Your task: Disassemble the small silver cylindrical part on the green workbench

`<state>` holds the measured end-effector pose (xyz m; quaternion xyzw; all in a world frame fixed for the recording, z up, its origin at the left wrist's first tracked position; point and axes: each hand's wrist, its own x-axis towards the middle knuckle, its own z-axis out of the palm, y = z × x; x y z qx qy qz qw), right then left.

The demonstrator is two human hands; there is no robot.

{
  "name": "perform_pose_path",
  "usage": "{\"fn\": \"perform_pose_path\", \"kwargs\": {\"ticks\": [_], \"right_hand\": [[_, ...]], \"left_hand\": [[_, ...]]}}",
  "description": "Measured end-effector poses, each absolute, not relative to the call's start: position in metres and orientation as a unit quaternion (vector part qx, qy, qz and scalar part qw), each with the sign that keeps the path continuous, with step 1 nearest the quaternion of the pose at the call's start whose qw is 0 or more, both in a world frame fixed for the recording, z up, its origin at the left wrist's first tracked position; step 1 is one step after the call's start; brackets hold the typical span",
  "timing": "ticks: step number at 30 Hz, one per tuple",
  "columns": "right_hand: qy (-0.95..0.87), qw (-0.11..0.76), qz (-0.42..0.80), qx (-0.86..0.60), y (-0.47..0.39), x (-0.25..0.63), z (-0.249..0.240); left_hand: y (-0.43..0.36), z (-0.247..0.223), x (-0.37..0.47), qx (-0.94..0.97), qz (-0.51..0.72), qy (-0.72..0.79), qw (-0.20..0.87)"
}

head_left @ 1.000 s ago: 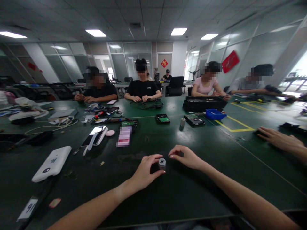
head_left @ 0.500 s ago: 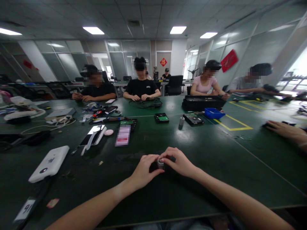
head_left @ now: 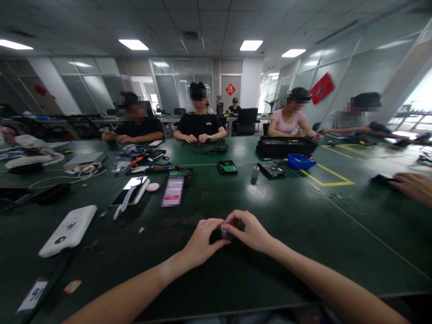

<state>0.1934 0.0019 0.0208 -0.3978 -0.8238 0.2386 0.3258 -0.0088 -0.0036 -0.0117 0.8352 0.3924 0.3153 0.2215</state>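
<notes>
A small grey metal cylinder (head_left: 224, 233) stands upright on the green table in front of me. My left hand (head_left: 203, 240) is curled around it, index finger behind and thumb in front. From the right, my right hand (head_left: 250, 230) pinches at its top rim with thumb and fingers. The fingers hide much of the cylinder, and what they grip at the top is too small to make out. Farther off stands a similar grey cylinder (head_left: 255, 173), beside a hard drive (head_left: 272, 169). Another hard drive (head_left: 227, 167) with a green circuit board lies left of it.
On the left lie a white power bank (head_left: 68, 230), a phone (head_left: 173, 192), a white device (head_left: 132, 194) and tangled cables. A blue tray (head_left: 300, 162) and a black case (head_left: 285, 146) are at the back right. A co-worker's hand (head_left: 413, 185) rests at the right; several people sit opposite.
My right hand's fingers have shifted slightly at the cylinder's top. The left hand keeps its place around it. At the right, the co-worker's hand has moved a little rightward.
</notes>
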Motion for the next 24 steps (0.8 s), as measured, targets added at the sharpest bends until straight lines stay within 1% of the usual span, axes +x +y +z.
{"fn": "perform_pose_path", "kwargs": {"ticks": [5, 11, 18, 20, 24], "right_hand": [[-0.838, 0.32, 0.219, -0.384, 0.002, 0.195, 0.022], [-0.839, 0.332, 0.188, -0.388, 0.002, 0.19, 0.02], [-0.783, 0.414, 0.235, -0.399, 0.017, 0.209, 0.021], [-0.794, 0.386, 0.236, -0.407, 0.024, 0.222, 0.016], [-0.876, 0.222, 0.239, -0.355, 0.035, 0.242, 0.005]], "left_hand": [[-0.005, -0.009, -0.008, 0.835, 0.315, 0.392, 0.225], [-0.004, -0.009, -0.008, 0.838, 0.311, 0.391, 0.221], [-0.004, -0.01, -0.009, 0.833, 0.319, 0.391, 0.226], [-0.005, -0.008, -0.009, 0.835, 0.317, 0.39, 0.225], [-0.006, -0.006, -0.008, 0.837, 0.308, 0.393, 0.224]]}}
